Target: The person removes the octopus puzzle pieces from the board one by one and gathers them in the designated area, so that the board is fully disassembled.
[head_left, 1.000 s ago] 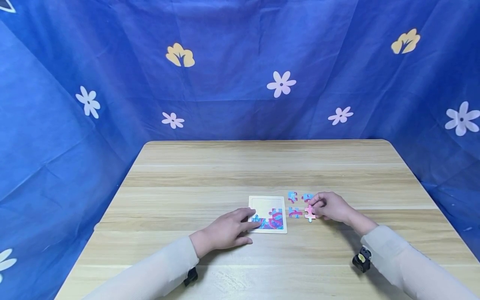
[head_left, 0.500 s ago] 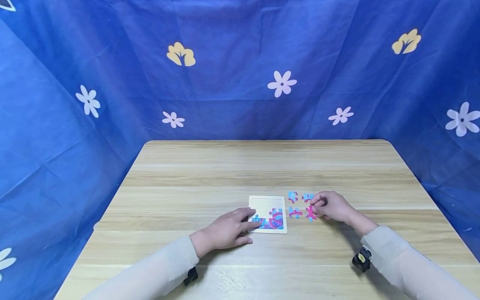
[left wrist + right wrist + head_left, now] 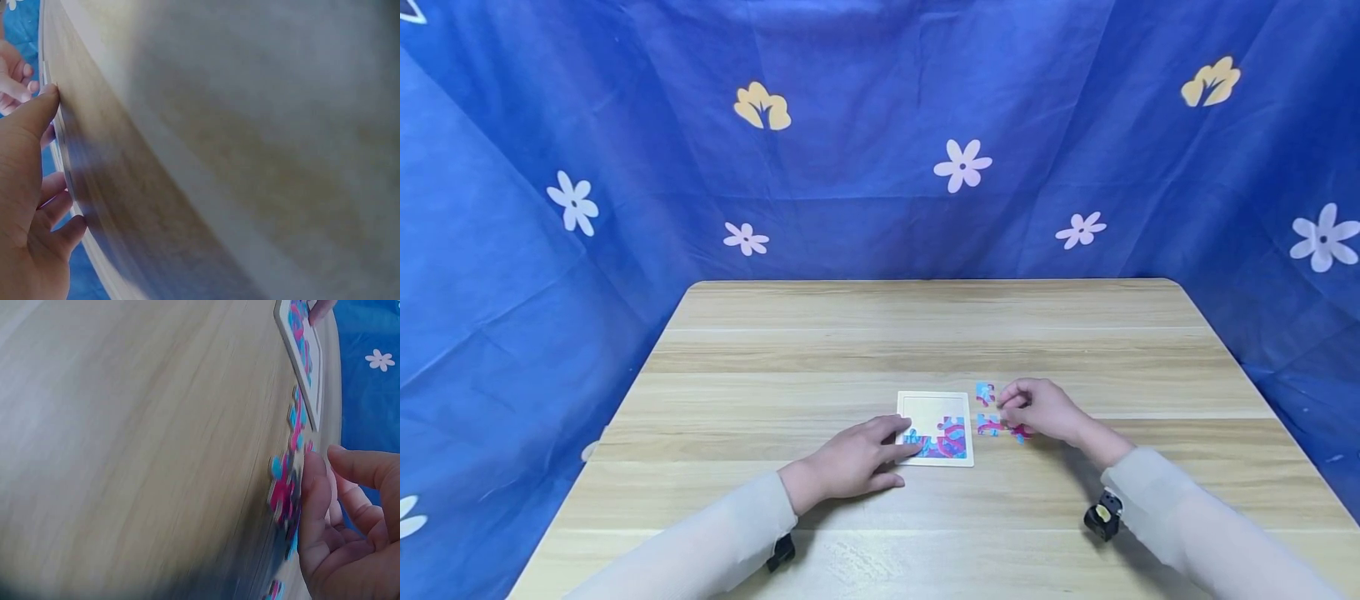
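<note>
In the head view my left hand point(image 3: 857, 458) lies with extended fingers over the left side of a square puzzle tray point(image 3: 969, 442). Blue, pink and purple puzzle pieces point(image 3: 951, 446) fill the tray's lower part and right side. My right hand point(image 3: 1043, 410) hovers over loose pieces right of the tray, thumb and fingertips close together. Two loose pieces show left of its fingertips, an upper puzzle piece point(image 3: 985, 393) and a lower puzzle piece point(image 3: 988, 424). Another puzzle piece point(image 3: 1021, 432) is partly covered by that hand. Nothing shows between the right thumb point(image 3: 356, 464) and forefinger.
The wooden table point(image 3: 820, 333) stretches out around the tray. Behind it and along both sides hangs a blue cloth point(image 3: 865, 167) printed with flowers. A black wrist camera point(image 3: 1102, 515) hangs under the right sleeve, close over the tabletop.
My right hand has moved left from the lower right loose piece, now covering the upper right piece. The lower right piece looked pale earlier and deep pink later. My left hand has stayed put.
</note>
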The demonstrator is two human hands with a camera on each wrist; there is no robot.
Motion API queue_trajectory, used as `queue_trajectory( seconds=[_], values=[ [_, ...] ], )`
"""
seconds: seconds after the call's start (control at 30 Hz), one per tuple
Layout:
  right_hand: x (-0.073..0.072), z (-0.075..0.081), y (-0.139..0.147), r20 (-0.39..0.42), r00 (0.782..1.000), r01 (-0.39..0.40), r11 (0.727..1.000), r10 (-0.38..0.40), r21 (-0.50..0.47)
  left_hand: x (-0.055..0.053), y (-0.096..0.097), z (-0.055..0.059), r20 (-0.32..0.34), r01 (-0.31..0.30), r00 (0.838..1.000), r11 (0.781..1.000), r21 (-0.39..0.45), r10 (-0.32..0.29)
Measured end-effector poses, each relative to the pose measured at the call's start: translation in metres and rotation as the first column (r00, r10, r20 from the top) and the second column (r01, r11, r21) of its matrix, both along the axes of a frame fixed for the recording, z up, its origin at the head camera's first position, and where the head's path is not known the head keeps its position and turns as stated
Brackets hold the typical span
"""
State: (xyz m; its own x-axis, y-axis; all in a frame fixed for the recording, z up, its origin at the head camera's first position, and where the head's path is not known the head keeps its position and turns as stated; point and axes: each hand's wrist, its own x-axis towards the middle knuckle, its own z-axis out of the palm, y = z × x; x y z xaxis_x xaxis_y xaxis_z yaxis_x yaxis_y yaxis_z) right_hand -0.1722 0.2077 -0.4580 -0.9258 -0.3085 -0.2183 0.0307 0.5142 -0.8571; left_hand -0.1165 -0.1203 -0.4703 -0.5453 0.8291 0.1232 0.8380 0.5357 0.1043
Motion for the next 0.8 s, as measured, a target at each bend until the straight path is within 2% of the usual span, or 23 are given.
queue_trajectory(
  seconds=[0.27, 0.47, 0.67, 0.8],
  values=[
    [-0.002, -0.001, -0.020, 0.004, 0.999, -0.050, 0.998, 0.050, -0.046, -0.002, -0.003, -0.002, -0.011, 0.013, 1.000, 1.000, 0.012, -0.013],
    [-0.001, -0.002, -0.032, 0.015, 0.997, -0.070, 0.997, 0.071, -0.029, -0.003, -0.002, -0.002, 0.007, 0.006, 1.000, 1.000, 0.019, -0.006],
    [-0.001, -0.002, -0.043, 0.025, 0.995, -0.093, 0.994, 0.094, -0.052, -0.003, 0.002, 0.001, 0.020, -0.010, 1.000, 1.000, -0.003, 0.010],
    [-0.001, 0.000, -0.050, 0.013, 0.994, -0.105, 0.994, 0.106, -0.032, -0.004, 0.008, 0.002, 0.034, -0.019, 0.999, 1.000, -0.025, 0.020]
  ],
)
